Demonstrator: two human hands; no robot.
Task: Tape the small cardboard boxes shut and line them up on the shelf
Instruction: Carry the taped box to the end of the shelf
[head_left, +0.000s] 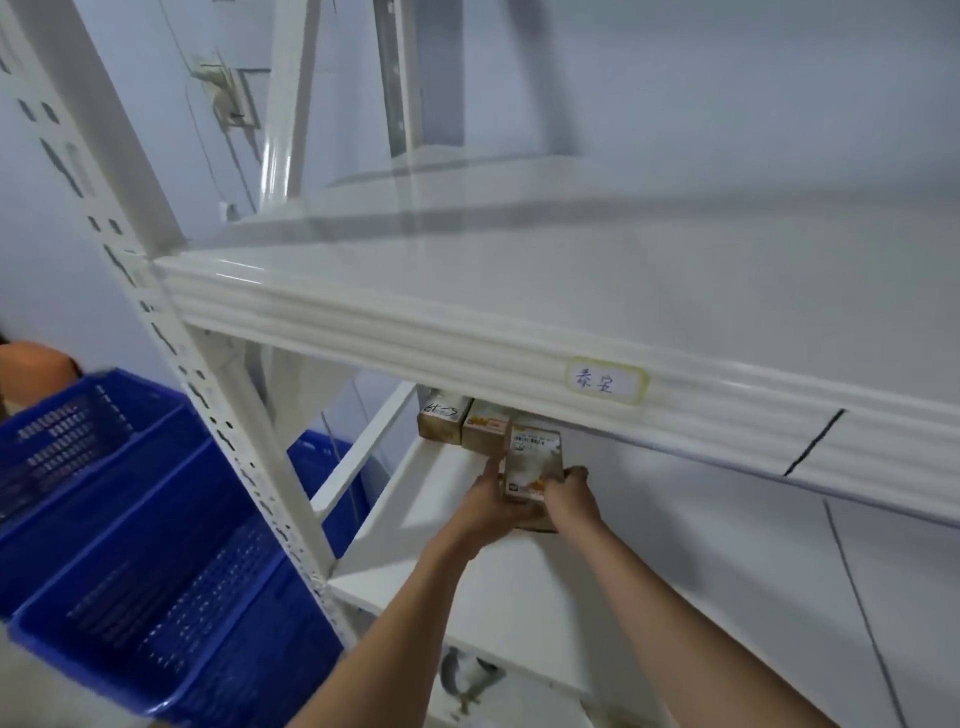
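Under labelled beam (607, 383) | both hands (491, 501) (569, 493) grip box (533, 462) | two boxes (462, 421) behind | blue crates (156, 519) left

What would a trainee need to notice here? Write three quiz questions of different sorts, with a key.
1. True or false: both hands hold the same box.
2. How many boxes already stand at the back of the lower shelf?
3. Where are the blue crates: A) left of the rack, B) on the upper shelf?

Key
1. True: the left hand and right hand hold one small box.
2. Two are visible.
3. A: blue crates.
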